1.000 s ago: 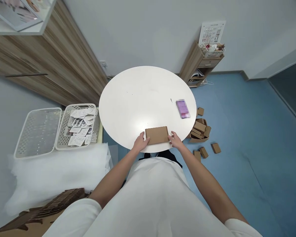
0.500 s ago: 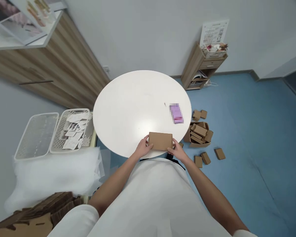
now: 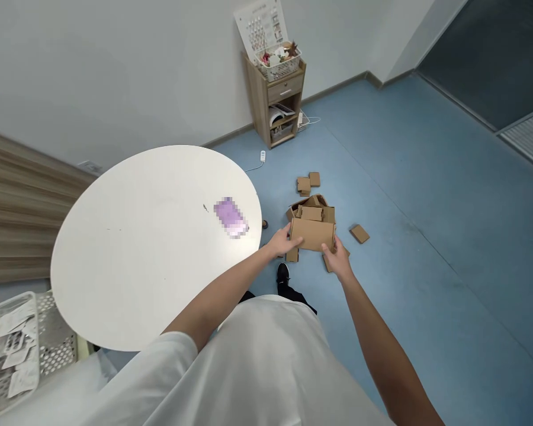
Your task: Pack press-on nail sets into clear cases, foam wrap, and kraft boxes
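A flat, closed brown cardboard box (image 3: 312, 234) is held level between my two hands, to the right of the white round table (image 3: 128, 236). My left hand (image 3: 283, 241) grips its left end, thumb on top. At the right end, my right hand (image 3: 336, 258) holds it with the thumb near the front corner. Beneath and behind the held box, a larger carton (image 3: 295, 208) on the floor is filled with small brown boxes (image 3: 311, 213); the held box hides part of it.
Loose small boxes lie on the blue floor, one at the right (image 3: 359, 234) and others behind (image 3: 314, 179). A blurred purple item (image 3: 231, 218) rests on the table. A small wooden cabinet (image 3: 260, 100) stands by the wall. My shoe (image 3: 283, 273) is near the carton.
The view has turned right. Both hands have carried the box from over the table's front edge to above the carton on the floor, still gripping both ends.
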`<state>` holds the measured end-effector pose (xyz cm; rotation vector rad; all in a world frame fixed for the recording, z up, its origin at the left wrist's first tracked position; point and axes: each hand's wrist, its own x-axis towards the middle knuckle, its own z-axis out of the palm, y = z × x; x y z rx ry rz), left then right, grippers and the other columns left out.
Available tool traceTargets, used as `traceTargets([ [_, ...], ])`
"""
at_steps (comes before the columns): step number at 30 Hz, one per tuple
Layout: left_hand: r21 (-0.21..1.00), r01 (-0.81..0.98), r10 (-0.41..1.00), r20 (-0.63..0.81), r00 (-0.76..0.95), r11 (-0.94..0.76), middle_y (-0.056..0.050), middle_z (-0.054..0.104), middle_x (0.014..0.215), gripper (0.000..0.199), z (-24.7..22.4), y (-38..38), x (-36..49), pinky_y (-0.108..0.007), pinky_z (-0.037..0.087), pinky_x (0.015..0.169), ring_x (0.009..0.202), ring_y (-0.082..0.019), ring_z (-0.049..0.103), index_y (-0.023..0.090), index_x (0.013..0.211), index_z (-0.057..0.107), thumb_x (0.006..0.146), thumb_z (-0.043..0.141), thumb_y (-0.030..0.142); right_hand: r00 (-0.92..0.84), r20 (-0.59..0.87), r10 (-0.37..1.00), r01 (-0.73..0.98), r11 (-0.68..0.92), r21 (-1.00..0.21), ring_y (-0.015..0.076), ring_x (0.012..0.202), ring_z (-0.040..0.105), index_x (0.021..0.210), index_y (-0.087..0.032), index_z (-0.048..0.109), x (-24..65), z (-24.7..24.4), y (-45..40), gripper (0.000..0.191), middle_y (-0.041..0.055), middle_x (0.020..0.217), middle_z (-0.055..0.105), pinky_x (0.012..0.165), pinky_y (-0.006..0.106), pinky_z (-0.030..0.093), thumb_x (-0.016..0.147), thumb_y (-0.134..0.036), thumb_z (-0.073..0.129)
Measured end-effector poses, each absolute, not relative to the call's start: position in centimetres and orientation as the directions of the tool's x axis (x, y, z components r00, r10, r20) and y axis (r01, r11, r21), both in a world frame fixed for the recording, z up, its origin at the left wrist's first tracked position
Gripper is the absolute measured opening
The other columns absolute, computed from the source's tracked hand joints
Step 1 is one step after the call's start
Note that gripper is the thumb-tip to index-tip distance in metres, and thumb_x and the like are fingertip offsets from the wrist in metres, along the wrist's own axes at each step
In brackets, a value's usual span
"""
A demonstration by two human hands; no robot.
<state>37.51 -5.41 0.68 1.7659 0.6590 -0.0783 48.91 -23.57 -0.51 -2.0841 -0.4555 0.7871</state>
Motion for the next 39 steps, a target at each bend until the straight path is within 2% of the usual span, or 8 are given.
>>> traceTargets([
  [4, 0.861, 0.489, 0.433, -0.391, 0.812, -0.139, -0.016, 0.039, 0.131, 0.081, 0.6, -5.3, 41.6, -0.037, 0.041, 0.087, 0.108, -0.029, 0.048, 0.017, 0.135, 0.026, 0.07, 0.056, 0.053, 0.786, -0.392, 0.478, -0.04, -0.593, -0.804, 0.0208, 0.111, 0.05, 0.139, -0.022, 0.004, 52.1, -0.9, -23.8, 0.083, 0.0104, 0.139, 0.031, 0.09, 0.034, 0.041, 0.075, -0.053, 0.046],
  [6, 0.863, 0.482, 0.46, -0.37, 0.808, -0.152, -0.017, 0.033, 0.135, 0.082, 0.8, -5.6, 41.1, -0.039, 0.038, 0.09, 0.114, -0.031, 0.043, 0.016, 0.134, 0.027, 0.068, 0.058, 0.053, 0.803, -0.432, 0.411, -0.062, -0.663, -0.746, 0.023, 0.116, 0.046, 0.139, -0.02, 0.006, 52.0, -1.6, -24.3, 0.087, 0.0116, 0.141, 0.026, 0.092, 0.035, 0.039, 0.072, -0.054, 0.049],
  [9, 0.85, 0.497, 0.448, -0.38, 0.809, -0.176, -0.016, 0.043, 0.128, 0.073, 1.2, -6.0, 37.5, -0.039, 0.039, 0.09, 0.109, -0.029, 0.048, 0.015, 0.129, 0.037, 0.068, 0.061, 0.047, 0.796, -0.442, 0.413, -0.032, -0.7, -0.714, 0.0265, 0.123, 0.036, 0.137, -0.015, 0.02, 49.9, -2.9, -25.1, 0.084, 0.0136, 0.138, 0.032, 0.095, 0.038, 0.037, 0.069, -0.052, 0.052],
  [15, 0.839, 0.534, 0.49, -0.423, 0.762, -0.106, -0.009, 0.058, 0.109, 0.05, 2.3, -6.3, 26.7, -0.034, 0.046, 0.079, 0.09, -0.022, 0.058, 0.019, 0.116, 0.051, 0.071, 0.057, 0.041, 0.64, -0.476, 0.603, 0.023, -0.635, -0.772, 0.0212, 0.088, 0.062, 0.134, -0.023, 0.024, 43.5, -3.1, -23.1, 0.072, 0.0126, 0.13, 0.043, 0.081, 0.038, 0.046, 0.072, -0.049, 0.048],
  [20, 0.816, 0.578, 0.672, -0.437, 0.598, 0.016, -0.009, 0.056, 0.113, 0.053, 3.0, -5.7, 17.8, -0.032, 0.045, 0.077, 0.09, -0.02, 0.058, 0.019, 0.119, 0.048, 0.073, 0.052, 0.045, 0.425, -0.387, 0.818, 0.184, -0.497, -0.848, 0.0183, 0.076, 0.061, 0.13, -0.019, 0.033, 37.9, -0.2, -16.6, 0.065, 0.0135, 0.119, 0.052, 0.075, 0.036, 0.048, 0.072, -0.044, 0.049],
  [26, 0.815, 0.553, 0.796, -0.445, 0.411, 0.169, -0.01, 0.057, 0.111, 0.05, 3.5, -6.6, 8.2, -0.032, 0.045, 0.077, 0.086, -0.019, 0.059, 0.017, 0.117, 0.049, 0.073, 0.051, 0.043, 0.165, -0.35, 0.922, 0.326, -0.386, -0.863, 0.0179, 0.074, 0.06, 0.119, -0.02, 0.046, 29.8, 1.9, -10.2, 0.053, 0.0102, 0.108, 0.058, 0.072, 0.036, 0.048, 0.072, -0.044, 0.051],
  [33, 0.82, 0.467, 0.872, -0.454, 0.182, 0.329, -0.009, 0.057, 0.111, 0.05, 2.9, -7.8, 0.4, -0.03, 0.044, 0.076, 0.087, -0.018, 0.058, 0.017, 0.115, 0.05, 0.073, 0.051, 0.044, -0.18, -0.357, 0.916, 0.354, -0.278, -0.893, 0.0197, 0.075, 0.06, 0.107, -0.022, 0.056, 21.0, 3.1, -7.3, 0.042, 0.0085, 0.1, 0.062, 0.075, 0.038, 0.048, 0.071, -0.045, 0.054],
  [39, 0.772, 0.404, 0.848, -0.529, -0.02, 0.491, -0.01, 0.054, 0.113, 0.054, 3.0, -9.2, -3.5, -0.027, 0.043, 0.074, 0.089, -0.018, 0.056, 0.016, 0.118, 0.048, 0.072, 0.051, 0.046, -0.329, -0.406, 0.853, 0.352, -0.288, -0.891, 0.0188, 0.078, 0.061, 0.105, -0.02, 0.058, 18.6, 3.3, -4.3, 0.045, 0.0082, 0.1, 0.062, 0.078, 0.037, 0.047, 0.069, -0.047, 0.056],
])
